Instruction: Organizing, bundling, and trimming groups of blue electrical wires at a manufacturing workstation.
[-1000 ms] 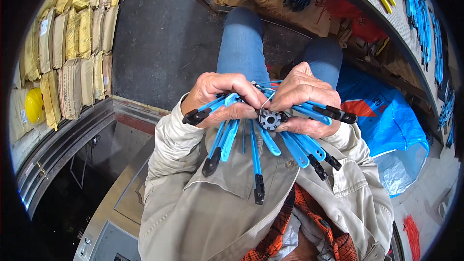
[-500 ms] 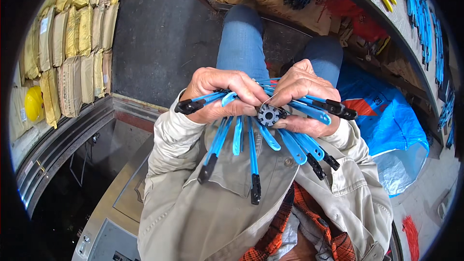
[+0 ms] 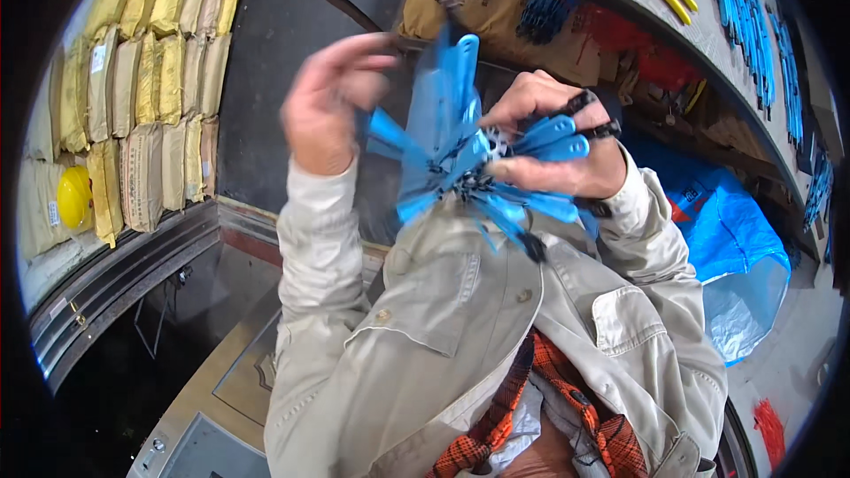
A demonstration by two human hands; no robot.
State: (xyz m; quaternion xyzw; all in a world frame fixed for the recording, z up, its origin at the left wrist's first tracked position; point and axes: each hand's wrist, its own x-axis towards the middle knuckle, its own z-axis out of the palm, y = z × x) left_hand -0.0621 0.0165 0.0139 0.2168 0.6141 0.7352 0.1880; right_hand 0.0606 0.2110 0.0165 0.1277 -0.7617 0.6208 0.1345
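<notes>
Right hand: our right hand point(image 3: 567, 146), centre right of the frame, has its fingers point(image 3: 531, 97) pinching the hub end of the bundle of blue plastic strips point(image 3: 469, 155).
Left hand: our left hand point(image 3: 332, 102), upper centre-left, has its fingers curled loosely just beside the raised strips; we cannot tell whether they press on any strip.
Bundle position: upper centre of the frame, held in front of the chest, strips fanning out from the dark toothed hub point(image 3: 496, 143).
Risk, slippage: we judge that only one hand secures the fan, so loose strips could slide out and drop.
Risk, tangling: splayed black tips could catch on the beige shirt point(image 3: 443, 327).
Change from earlier frames: both hands held the fan lower, strips hanging down; now the bundle sits higher and several strips point upward.
</notes>
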